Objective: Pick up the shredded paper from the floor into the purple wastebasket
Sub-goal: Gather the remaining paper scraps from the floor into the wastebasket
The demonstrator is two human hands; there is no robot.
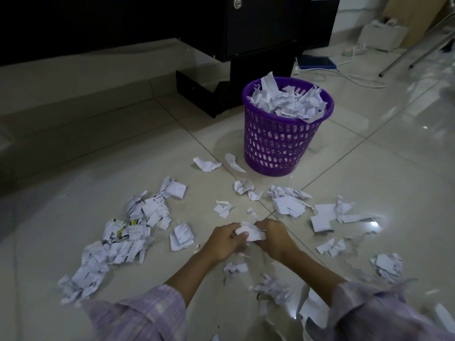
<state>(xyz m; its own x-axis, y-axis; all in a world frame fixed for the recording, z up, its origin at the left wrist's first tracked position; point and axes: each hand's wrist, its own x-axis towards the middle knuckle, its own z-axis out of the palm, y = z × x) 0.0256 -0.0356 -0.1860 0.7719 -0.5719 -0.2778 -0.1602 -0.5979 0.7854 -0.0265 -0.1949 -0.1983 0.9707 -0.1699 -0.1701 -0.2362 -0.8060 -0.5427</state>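
The purple wastebasket (280, 143) stands upright on the tiled floor, heaped with white paper scraps above its rim. Shredded paper lies scattered in front of it: a large pile (118, 244) to the left, smaller clusters (290, 203) in the middle and others (330, 215) to the right. My left hand (225, 242) and my right hand (275, 238) meet low over the floor, both closed around one crumpled wad of paper (250, 232) held between them.
A black cabinet (246, 33) on a dark base stands just behind the basket. A blue flat object (316, 62), white cables and metal legs (418, 45) lie at the back right. More scraps (387, 265) lie near my right forearm.
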